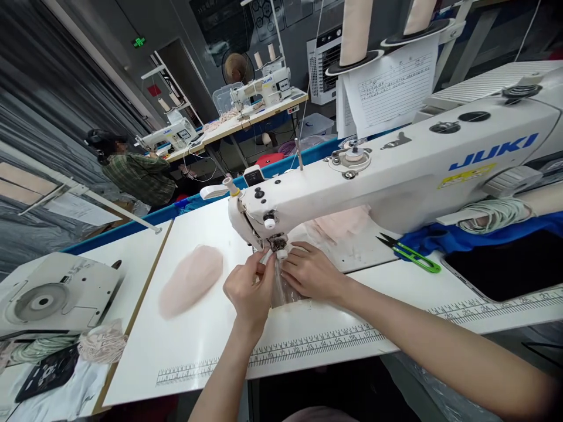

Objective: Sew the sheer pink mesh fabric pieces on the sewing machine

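Both hands are at the needle end of a white sewing machine (316, 196), close under the presser foot. My left hand (248, 290) is closed, thumb and index finger pinched together just left of the needle; whatever is between the fingertips is too small to make out. My right hand (314, 272) lies palm down, its fingers laid on the machine bed right of the presser foot. Between the hands shows a shiny greyish strip (284, 290). A sheer pale pink fabric piece (192, 281) lies left of my left hand. More pink fabric (343, 224) is behind the right hand, beneath the machine arm.
Green thread snips (413, 257) lie at right, by a blue cloth (422, 240) and a dark tablet-like panel (497, 264). A printed ruler (316, 349) runs along the table's front edge. Another machine (57, 293) stands left. Across the room, a person (136, 173) sits sewing.
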`<state>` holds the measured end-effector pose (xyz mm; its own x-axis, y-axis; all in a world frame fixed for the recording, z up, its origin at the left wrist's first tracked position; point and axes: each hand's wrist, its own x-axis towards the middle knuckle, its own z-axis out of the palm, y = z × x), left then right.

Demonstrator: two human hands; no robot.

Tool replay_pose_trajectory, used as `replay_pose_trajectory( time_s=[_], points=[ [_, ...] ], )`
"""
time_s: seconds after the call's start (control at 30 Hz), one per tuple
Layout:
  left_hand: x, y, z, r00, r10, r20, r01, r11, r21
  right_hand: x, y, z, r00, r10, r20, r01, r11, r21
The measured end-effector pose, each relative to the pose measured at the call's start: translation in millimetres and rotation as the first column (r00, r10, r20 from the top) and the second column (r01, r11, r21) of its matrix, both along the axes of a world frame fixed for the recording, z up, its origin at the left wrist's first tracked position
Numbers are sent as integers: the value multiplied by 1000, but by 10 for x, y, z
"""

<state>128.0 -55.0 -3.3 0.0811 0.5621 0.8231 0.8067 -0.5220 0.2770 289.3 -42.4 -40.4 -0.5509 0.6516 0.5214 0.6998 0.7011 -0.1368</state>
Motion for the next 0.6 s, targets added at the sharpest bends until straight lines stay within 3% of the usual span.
replay_pose_trajectory(
  time_s=[0.6],
  points=[
    [103,-10,21,999,-2,40,0,999,50,-2,-1,-17,997,9,82,-8,1000,-21]
  ],
)
